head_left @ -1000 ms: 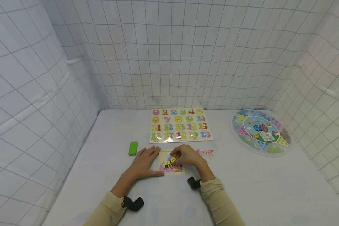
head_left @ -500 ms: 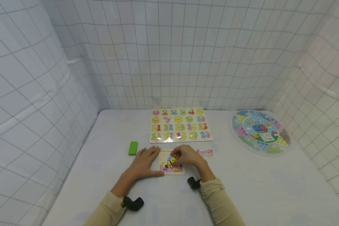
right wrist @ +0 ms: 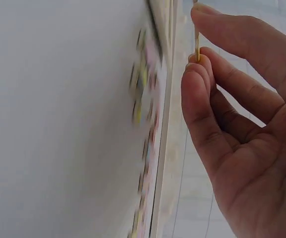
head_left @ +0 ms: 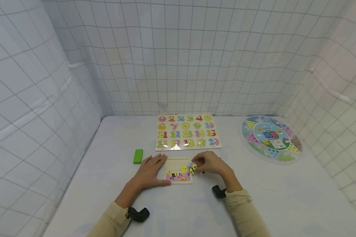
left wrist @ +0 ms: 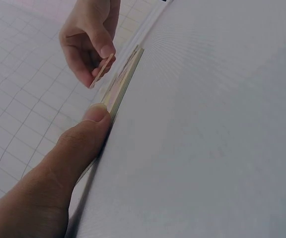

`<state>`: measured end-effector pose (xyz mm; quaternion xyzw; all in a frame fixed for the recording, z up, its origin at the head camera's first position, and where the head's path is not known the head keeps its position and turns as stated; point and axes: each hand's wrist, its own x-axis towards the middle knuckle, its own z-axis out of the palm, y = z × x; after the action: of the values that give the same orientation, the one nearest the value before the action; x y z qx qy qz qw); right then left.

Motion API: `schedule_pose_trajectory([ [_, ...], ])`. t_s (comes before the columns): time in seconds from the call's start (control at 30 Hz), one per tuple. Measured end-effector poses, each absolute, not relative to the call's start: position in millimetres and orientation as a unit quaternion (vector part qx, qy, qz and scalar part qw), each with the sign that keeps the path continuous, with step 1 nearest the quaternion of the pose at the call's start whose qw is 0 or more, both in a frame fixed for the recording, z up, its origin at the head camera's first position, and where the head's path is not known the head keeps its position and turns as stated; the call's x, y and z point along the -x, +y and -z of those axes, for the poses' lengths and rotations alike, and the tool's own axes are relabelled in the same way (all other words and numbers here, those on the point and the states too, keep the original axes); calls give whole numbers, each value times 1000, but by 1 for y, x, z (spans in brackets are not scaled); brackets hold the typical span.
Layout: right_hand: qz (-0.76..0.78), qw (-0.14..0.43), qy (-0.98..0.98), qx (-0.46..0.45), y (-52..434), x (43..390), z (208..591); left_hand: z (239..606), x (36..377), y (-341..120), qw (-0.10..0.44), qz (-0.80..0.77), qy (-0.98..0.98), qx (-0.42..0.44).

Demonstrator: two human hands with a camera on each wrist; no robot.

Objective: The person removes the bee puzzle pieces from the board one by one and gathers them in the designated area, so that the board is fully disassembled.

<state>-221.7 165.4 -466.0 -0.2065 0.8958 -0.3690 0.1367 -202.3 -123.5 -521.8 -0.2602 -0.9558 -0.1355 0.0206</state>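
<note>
Right hand [head_left: 212,163] fingers pinch a puzzle piece [head_left: 192,167] just above the puzzle tray's [head_left: 178,171] right edge; left hand [head_left: 150,168] lies flat, fingers straight, against its left edge.

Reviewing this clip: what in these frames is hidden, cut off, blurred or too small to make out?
- Puzzle piece picture: too small in the head view, edge-on at both wrists.
- Puzzle tray artwork: blurred in the right wrist view; its left edge sits under the left hand.
- Loose pieces to the right: hidden behind the right hand, head view.
- Round game box label: too small.

Number board [head_left: 188,132], green block [head_left: 138,156], round tray [head_left: 271,137]
</note>
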Motion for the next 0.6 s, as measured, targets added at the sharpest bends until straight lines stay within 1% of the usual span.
schedule_pose_trajectory([
  [0.3,352,116,912,176,208,216,467,523,202,-123,23,143,-955,258],
  [0.6,348,118,916,162,226,215,474,523,203,-123,15,138,-957,254],
])
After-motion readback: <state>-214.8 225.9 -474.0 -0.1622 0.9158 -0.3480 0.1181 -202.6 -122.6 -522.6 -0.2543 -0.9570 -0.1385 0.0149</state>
